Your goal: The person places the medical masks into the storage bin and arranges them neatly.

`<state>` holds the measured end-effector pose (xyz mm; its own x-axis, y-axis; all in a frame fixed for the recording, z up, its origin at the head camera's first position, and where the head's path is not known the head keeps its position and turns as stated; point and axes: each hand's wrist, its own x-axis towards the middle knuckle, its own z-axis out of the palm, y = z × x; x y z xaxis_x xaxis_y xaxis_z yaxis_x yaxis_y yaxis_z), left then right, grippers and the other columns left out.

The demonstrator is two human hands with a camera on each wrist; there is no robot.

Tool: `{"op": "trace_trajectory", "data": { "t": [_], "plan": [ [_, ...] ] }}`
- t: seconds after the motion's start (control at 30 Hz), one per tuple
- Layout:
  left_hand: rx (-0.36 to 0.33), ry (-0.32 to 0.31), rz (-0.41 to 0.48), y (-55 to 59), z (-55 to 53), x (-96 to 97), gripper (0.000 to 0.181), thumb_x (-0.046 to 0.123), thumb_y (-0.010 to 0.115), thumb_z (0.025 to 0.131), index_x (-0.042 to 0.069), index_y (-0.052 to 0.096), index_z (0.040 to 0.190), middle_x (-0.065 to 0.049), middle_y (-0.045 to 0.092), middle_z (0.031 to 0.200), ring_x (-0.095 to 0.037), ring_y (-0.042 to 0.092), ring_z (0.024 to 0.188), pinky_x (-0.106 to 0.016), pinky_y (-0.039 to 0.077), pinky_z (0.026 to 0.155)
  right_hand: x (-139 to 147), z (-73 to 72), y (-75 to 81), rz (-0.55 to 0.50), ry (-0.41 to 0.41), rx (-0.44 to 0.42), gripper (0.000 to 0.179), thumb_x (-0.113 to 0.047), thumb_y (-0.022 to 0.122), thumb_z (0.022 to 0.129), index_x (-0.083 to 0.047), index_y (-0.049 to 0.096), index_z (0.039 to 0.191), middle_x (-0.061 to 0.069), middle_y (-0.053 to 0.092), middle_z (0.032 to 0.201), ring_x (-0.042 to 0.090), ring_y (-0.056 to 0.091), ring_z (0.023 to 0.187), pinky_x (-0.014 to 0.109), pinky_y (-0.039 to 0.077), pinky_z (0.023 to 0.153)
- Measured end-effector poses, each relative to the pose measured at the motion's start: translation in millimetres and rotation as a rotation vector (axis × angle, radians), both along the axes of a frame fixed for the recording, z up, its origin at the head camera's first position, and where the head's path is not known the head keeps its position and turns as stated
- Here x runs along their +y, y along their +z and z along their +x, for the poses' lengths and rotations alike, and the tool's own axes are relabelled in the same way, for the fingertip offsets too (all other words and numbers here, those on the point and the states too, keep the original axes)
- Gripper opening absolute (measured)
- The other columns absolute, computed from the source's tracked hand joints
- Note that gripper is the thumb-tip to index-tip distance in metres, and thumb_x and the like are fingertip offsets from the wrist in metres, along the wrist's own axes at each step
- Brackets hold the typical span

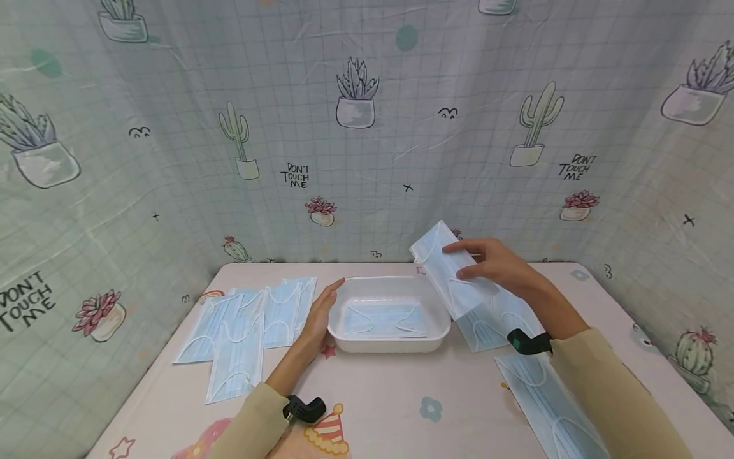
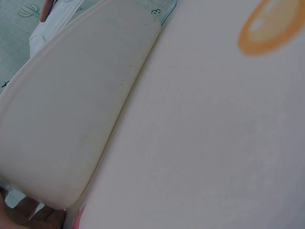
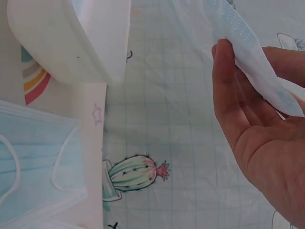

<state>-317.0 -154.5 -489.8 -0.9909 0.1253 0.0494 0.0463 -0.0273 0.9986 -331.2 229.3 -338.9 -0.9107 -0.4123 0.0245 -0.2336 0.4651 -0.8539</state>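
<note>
Your right hand [image 1: 496,264] has its grip pinched on a blue face mask [image 1: 447,277], with the thumb on one face and fingers on the other. That mask is up in the air by the tray's back right corner, tilted, its top sticking up past the surface's far edge. Your left hand [image 1: 318,319] is pretty relaxed: its grip isn't clamped on anything, just fairly straight fingers resting along the left end of the white tray [image 1: 392,347]. The tray sits around mid-width, close to the far edge, and there's one flat mask [image 1: 384,319] lying inside it.

The surface [image 1: 390,395] is pale pink with rounded far corners and cute prints: a blue flower [image 1: 431,408] nearer you, a striped party hat [image 1: 329,430] near your left sleeve [image 1: 246,421], and a bit of rainbow [image 1: 212,295] by the far left corner. You've got a bunch of overlapping masks [image 1: 237,357] on the left half, toward the far left corner. On the right half, a mask [image 1: 484,331] lies partly hidden behind the held one, and another long one [image 1: 550,395] lies nearer you, partly under your right arm.

Room-wise, you're boxed in by grid-patterned cloth [image 1: 401,159] at the back and both sides, all potted cacti and "DON'T TOUCH ME" lettering. It's a little wrinkled. You're also wearing a black band [image 1: 306,409] on each wrist.
</note>
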Motion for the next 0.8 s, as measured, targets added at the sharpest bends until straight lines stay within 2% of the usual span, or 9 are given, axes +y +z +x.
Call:
{"op": "trace_trajectory", "data": {
  "t": [0.27, 0.57, 0.8],
  "plan": [
    [0.003, 0.008, -0.007, -0.3, 1.0, -0.5, 0.049, 0.03, 0.028, 0.113, 0.02, 0.04, 0.159, -0.01, 0.034, 0.168, -0.034, 0.026, 0.158, -0.057, 0.016, 0.129, -21, -4.1, 1.1, 0.032, 0.028, -0.018, 0.054, -0.004, 0.075, 0.087, -0.008, 0.063, 0.14, 0.023, 0.05, 0.15, 0.037, 0.061, 0.113, 0.034, 0.062, 0.079],
    [0.006, 0.008, -0.008, -0.3, 1.9, 0.2, 0.049, 0.03, 0.028, 0.113, 0.019, 0.039, 0.16, -0.01, 0.034, 0.169, -0.033, 0.025, 0.159, -0.057, 0.015, 0.129, -37, -12.3, -1.5, 0.056, 0.112, -0.01, 0.051, -0.005, 0.076, 0.088, -0.012, 0.066, 0.137, 0.021, 0.055, 0.145, 0.031, 0.064, 0.108, 0.036, 0.062, 0.079],
    [0.008, 0.001, -0.007, 0.4, 2.3, -0.3, 0.048, 0.03, 0.028, 0.113, 0.021, 0.041, 0.159, -0.011, 0.032, 0.169, -0.034, 0.023, 0.159, -0.057, 0.013, 0.13, -49, -17.8, -4.0, 0.076, 0.222, -0.026, 0.05, -0.002, 0.075, 0.087, -0.013, 0.068, 0.135, 0.019, 0.056, 0.146, 0.033, 0.064, 0.11, 0.04, 0.063, 0.08]
  ]
}}
